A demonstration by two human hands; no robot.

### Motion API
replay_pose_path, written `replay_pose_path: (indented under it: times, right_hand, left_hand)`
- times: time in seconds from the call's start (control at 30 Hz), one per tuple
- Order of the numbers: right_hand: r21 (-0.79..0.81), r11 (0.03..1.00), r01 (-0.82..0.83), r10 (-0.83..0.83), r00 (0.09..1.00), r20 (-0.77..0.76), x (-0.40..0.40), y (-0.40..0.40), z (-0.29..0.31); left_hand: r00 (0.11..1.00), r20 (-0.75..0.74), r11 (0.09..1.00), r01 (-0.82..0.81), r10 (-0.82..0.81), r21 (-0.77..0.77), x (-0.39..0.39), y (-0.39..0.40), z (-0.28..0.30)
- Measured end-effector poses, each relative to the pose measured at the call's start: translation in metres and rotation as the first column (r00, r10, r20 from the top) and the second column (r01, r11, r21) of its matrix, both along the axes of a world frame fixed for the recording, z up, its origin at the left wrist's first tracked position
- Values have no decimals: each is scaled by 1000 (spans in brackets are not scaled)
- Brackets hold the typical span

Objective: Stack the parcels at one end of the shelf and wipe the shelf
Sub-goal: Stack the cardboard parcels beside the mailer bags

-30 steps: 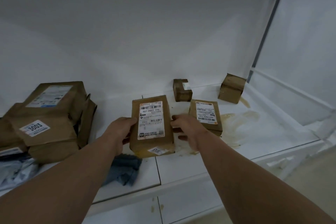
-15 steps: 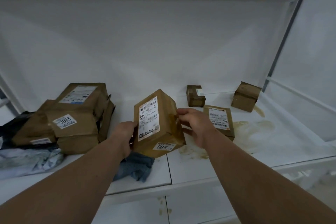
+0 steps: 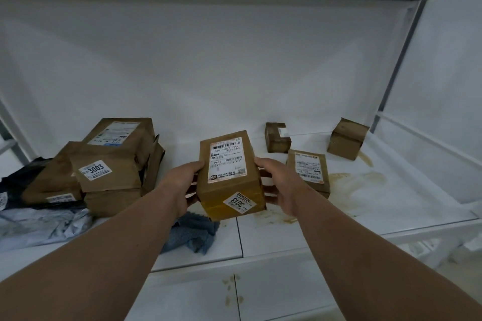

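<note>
Both hands hold a brown cardboard parcel [image 3: 229, 177] with a white label, lifted above the white shelf [image 3: 271, 237]. My left hand [image 3: 182, 185] grips its left side and my right hand [image 3: 280, 187] grips its right side. A stack of brown parcels [image 3: 109, 164] stands at the shelf's left end. A flat labelled parcel [image 3: 310, 171] lies just right of my right hand. Two small boxes, one [image 3: 277, 138] and the other [image 3: 347, 138], sit near the back wall. A blue cloth [image 3: 193, 236] lies crumpled on the shelf under the held parcel.
Brown stains [image 3: 354, 185] mark the shelf's right half. Grey and dark plastic mailers [image 3: 34, 224] lie at the far left under the stack. A grey upright post [image 3: 396, 65] and a white side rail bound the right end. Another shelf hangs overhead.
The held parcel has turned back from its tilt so its label faces up, and it stays lifted between both hands. The view has shifted a little.
</note>
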State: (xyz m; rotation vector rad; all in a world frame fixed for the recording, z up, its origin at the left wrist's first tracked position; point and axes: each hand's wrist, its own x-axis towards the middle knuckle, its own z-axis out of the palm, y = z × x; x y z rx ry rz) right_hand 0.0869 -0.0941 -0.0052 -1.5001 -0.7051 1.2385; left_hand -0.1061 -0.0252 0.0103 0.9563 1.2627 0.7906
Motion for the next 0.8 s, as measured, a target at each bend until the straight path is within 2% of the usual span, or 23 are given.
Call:
replay_pose_path:
  times: [0.33,0.8]
  right_hand:
    - [29,999,-40,39,999,27,-5,-8,1]
    - [68,983,-172,175,984,-38,-50,0,21]
  left_hand:
    - [1000,21,998,2,-3,56,-2,-8,6]
    - [984,123,964,-154,129,218,-41,0,21]
